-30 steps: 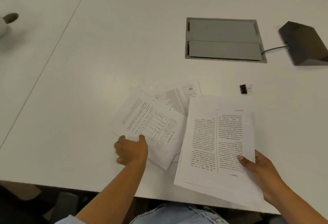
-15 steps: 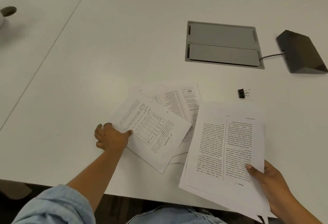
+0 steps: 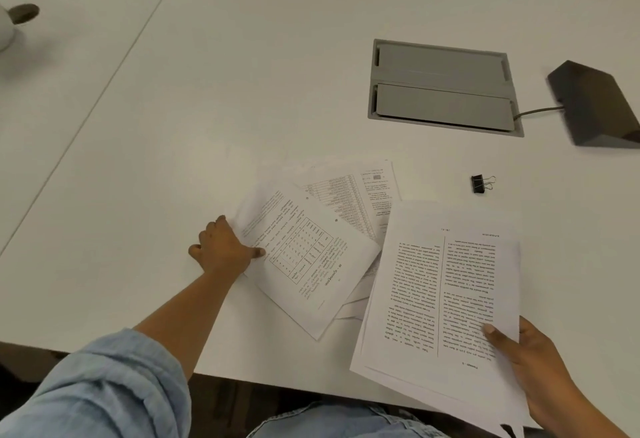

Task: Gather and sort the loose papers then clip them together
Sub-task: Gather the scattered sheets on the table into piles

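Loose papers [image 3: 304, 257] being pinned on table [image 3: 207, 108] by left hand [image 3: 221, 250], thumb pressed on sheet's left edge, long axis slanting toward right hand [image 3: 533, 365]. Gathered stack [image 3: 443, 299] being gripped there. Binder clip [image 3: 479, 184] lying beyond stack, nearer right hand.

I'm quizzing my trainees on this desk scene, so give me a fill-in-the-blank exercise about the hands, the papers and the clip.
1. The right hand holds a stack whose top page has ____ columns of text.
2. The left hand grips a sheet printed with a ____.
3. The binder clip lies on the ____, touching no paper.

Missing words: two; table; desk
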### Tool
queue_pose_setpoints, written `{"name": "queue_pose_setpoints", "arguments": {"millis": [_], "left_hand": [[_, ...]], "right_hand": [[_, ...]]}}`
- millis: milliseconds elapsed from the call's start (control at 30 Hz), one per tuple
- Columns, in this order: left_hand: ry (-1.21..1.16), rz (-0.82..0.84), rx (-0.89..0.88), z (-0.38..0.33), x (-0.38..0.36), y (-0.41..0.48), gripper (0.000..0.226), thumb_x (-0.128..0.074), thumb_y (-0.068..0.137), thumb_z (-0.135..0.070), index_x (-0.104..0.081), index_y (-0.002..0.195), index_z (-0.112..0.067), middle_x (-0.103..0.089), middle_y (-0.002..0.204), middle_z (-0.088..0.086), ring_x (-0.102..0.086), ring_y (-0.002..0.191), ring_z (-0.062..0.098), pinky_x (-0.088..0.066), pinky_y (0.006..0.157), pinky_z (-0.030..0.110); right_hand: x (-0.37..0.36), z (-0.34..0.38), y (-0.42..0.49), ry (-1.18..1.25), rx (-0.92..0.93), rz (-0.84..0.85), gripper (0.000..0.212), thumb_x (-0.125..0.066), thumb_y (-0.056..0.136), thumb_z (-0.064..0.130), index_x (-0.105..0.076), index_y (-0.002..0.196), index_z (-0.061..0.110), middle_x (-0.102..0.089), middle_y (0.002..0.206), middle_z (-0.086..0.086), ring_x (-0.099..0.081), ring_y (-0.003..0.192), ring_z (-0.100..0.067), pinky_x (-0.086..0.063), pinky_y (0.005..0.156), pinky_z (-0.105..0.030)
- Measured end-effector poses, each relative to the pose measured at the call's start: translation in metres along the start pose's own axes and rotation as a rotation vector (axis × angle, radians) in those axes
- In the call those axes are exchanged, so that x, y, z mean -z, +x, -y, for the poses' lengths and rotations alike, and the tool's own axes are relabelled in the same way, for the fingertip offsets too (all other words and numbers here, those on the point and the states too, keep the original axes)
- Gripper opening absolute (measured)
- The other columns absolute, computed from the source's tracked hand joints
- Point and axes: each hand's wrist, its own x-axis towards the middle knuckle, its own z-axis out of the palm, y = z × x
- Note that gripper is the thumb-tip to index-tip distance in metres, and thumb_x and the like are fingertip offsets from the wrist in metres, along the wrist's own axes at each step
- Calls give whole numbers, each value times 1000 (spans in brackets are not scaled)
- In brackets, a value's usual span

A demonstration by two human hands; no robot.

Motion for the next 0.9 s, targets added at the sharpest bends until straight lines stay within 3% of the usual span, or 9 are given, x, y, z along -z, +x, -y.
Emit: {"name": "queue_pose_setpoints", "arguments": {"millis": [100, 167, 267, 400, 533, 633, 700, 800, 900], "left_hand": [[-70, -24, -62, 0, 3, -4, 76, -90, 58, -46, -57, 120, -15, -66, 116, 6, -57, 114, 31, -40, 92, 45], [-396, -65, -52, 1, 1, -10, 70, -92, 61, -23, -56, 120, -10, -65, 113, 6, -61, 105, 29, -49, 87, 44], [-987, -91, 188, 3, 1, -25, 64, -87, 69, -4, -56, 125, -3, -65, 109, 5, -64, 96, 26, -56, 86, 39], [-1177, -78, 179, 6, 3, -43, 5, -67, 92, -9, -66, 97, -6, -69, 84, -1, -65, 81, 22, -57, 78, 33], [-1058, -81, -55, 7, 4, -58, 12, -52, 102, -20, -63, 103, -16, -71, 92, -1, -69, 81, 15, -57, 71, 30], [-923, -129, -167, 4, 3, -62, 15, -46, 104, -22, -60, 98, -19, -69, 91, 0, -67, 83, 21, -57, 73, 36], [-881, -117, -182, -1, 3, -64, 14, -46, 104, -22, -59, 101, -20, -68, 94, 1, -67, 86, 23, -57, 75, 38], [-966, -22, -10, -10, -3, -62, 20, -51, 101, -26, -55, 120, -19, -68, 111, 5, -67, 99, 25, -58, 87, 42], [-1094, 61, 241, -10, -12, -62, 39, -66, 93, -23, -53, 129, -14, -62, 124, 8, -62, 112, 28, -51, 100, 46]], "right_hand": [[-2, 1, -2, 1, -2, 1, 21, -64, 88, 8, -68, 108, 14, -78, 89, 9, -74, 80, -12, -53, 70, -30], [-2, 2, -2, 8, 5, 7, 19, -64, 89, 8, -68, 105, 15, -78, 84, 11, -75, 75, -10, -52, 68, -30], [-3, 4, -3, 0, 5, 8, 18, -64, 89, 7, -69, 103, 16, -79, 87, 9, -75, 72, -7, -51, 70, -30], [-5, 2, -3, -16, 6, 20, 19, -63, 89, 8, -68, 106, 15, -79, 86, 9, -75, 75, -10, -50, 70, -30], [-10, 4, 0, 43, -13, 42, 32, -58, 93, 8, -61, 125, 10, -71, 110, -4, -66, 105, -27, -48, 79, -32], [-16, 13, 3, 69, -5, 80, 34, -62, 90, 13, -62, 124, 15, -72, 116, -5, -66, 106, -26, -49, 88, -36], [-20, 21, 5, 64, 29, 115, 55, -73, 72, 31, -63, 124, 18, -73, 118, -2, -67, 108, -24, -47, 96, -41], [-29, 31, 8, 33, 78, 173, 78, -79, 56, 50, -62, 126, 21, -73, 118, 4, -67, 110, -17, -43, 103, -41], [-34, 30, 13, 49, 78, 192, 41, -66, 86, 25, -62, 126, 19, -73, 118, 2, -67, 110, -18, -43, 105, -43]]}}
